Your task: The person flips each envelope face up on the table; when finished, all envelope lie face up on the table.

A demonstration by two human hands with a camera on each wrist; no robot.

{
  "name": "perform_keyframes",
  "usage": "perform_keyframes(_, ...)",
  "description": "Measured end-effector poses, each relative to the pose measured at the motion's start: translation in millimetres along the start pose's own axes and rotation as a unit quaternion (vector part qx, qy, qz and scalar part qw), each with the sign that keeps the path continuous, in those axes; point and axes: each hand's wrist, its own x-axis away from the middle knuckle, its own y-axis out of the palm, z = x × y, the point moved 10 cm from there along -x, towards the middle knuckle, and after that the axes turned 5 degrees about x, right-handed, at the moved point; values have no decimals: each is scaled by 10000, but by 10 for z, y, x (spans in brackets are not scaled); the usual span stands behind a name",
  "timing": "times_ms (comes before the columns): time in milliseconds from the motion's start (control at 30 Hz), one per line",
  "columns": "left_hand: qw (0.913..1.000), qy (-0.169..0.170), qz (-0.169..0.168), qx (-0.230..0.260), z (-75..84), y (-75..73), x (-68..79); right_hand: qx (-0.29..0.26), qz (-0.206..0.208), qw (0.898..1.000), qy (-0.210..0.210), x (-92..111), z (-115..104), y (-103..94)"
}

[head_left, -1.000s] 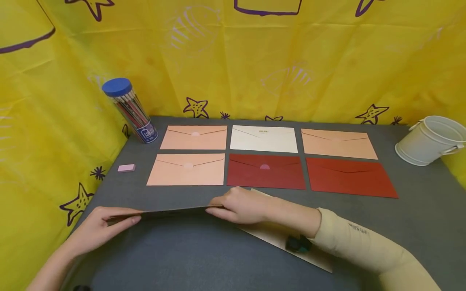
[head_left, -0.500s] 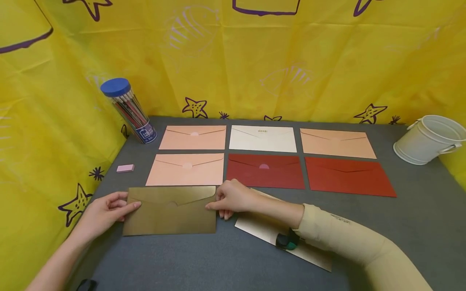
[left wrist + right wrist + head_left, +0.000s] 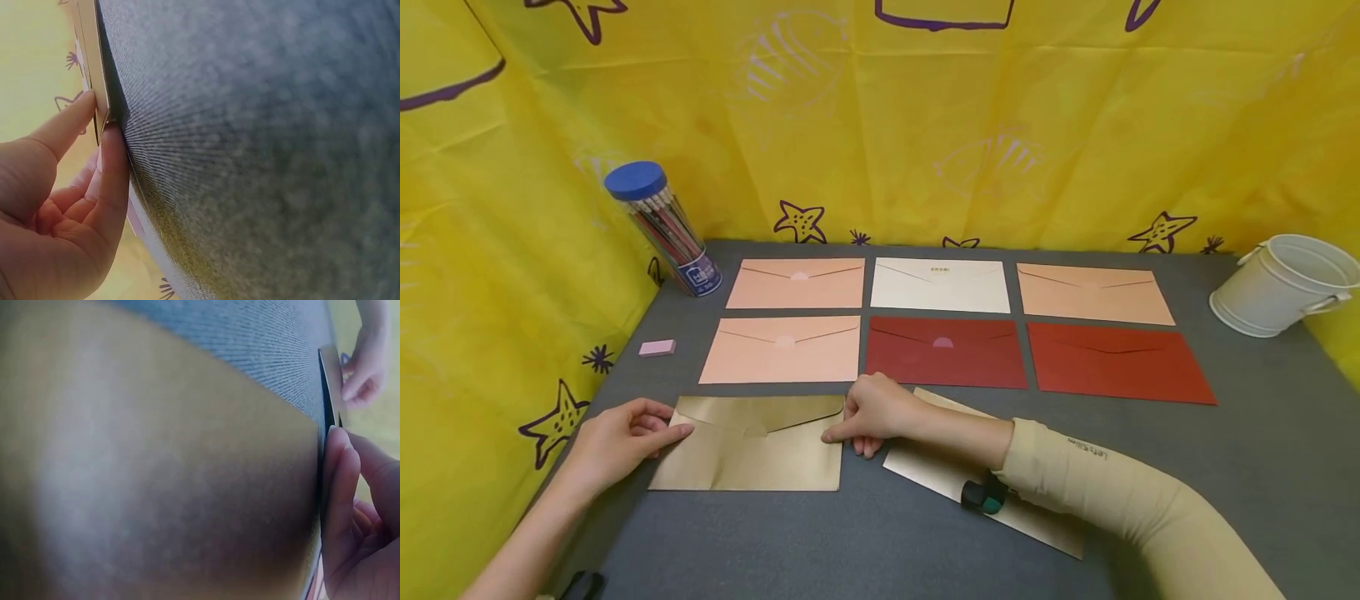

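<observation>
A gold envelope (image 3: 745,458), flap side up, lies just above or on the grey table in the head view, below the front left peach envelope. My left hand (image 3: 625,437) pinches its left edge between thumb and fingers; the left wrist view shows the envelope's edge (image 3: 94,56) between them. At the opposite edge, my right hand (image 3: 880,412) pinches the same envelope, thumb on top. Under the right forearm lies a second gold envelope (image 3: 1037,525), slanted and partly hidden; it fills much of the right wrist view.
Behind the hands, two rows hold peach envelopes (image 3: 778,354), a white envelope (image 3: 940,287), a dark red envelope (image 3: 946,358) and a red envelope (image 3: 1120,367). A pencil tub (image 3: 666,229) and pink eraser (image 3: 657,347) stand left, a white bucket (image 3: 1285,287) right.
The gold envelope, seen edge-on at first between both hands, has tilted down so that its flap side now faces up near the table. Both hands have kept their pinch.
</observation>
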Motion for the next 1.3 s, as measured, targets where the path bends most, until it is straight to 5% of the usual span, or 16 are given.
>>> perform_keyframes(433, 9985, 367, 301, -257, 79, -21, 1, 265, 2, 9996, -122, -5, -9, -1)
perform_keyframes(600, 9955, 705, 534, -339, 216, -26, 35, 736, 148, 9937, -829, 103, -98, -56)
perform_keyframes(767, 9843, 1446, 907, -438, 543, 30, 126, 1485, 782, 9698, -1769, 384, -197, -202)
perform_keyframes(933, 9603, 2566, 1034, -370, 1052, 206, 249, 1849, 1390, 9509, -2059, 766, -104, -394)
perform_keyframes(1033, 9340, 3444, 921, -248, 1398, 366, 349, 2068, 1609, 9453, -1945, 982, 43, -477)
perform_keyframes(1167, 8939, 4450, 499, -222, 1812, 643, 492, 2276, 1640, 9456, -1646, 1257, 287, -526)
perform_keyframes(1300, 8693, 4925, -170, -383, 2087, 938, 604, 2481, 1306, 9532, -1128, 1548, 573, -496)
